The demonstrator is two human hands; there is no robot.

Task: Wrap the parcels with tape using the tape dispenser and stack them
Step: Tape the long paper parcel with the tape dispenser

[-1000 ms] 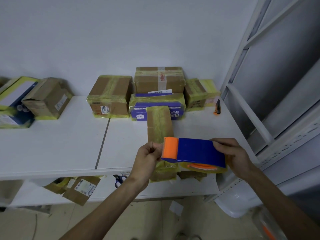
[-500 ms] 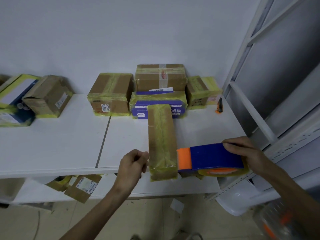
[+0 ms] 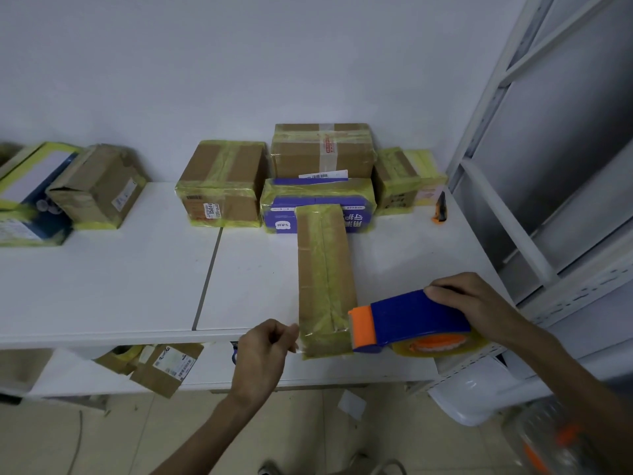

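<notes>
White table, taped boxes behind — right hand grips tape dispenser, left hand pinches tape.

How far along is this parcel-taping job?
Done: several boxes by the wall already wear yellowish tape, one brown box stacked on the purple box. In hand: the right hand holds the tape dispenser at the long parcel's near end while the left hand seems to pinch the tape end. Left: finishing and stacking this parcel.

— What covers your arms?
— Nothing. My long, slim left forearm and right forearm are bare as far as the view reaches.
— Gloves?
— My left hand and right hand are bare too.
</notes>
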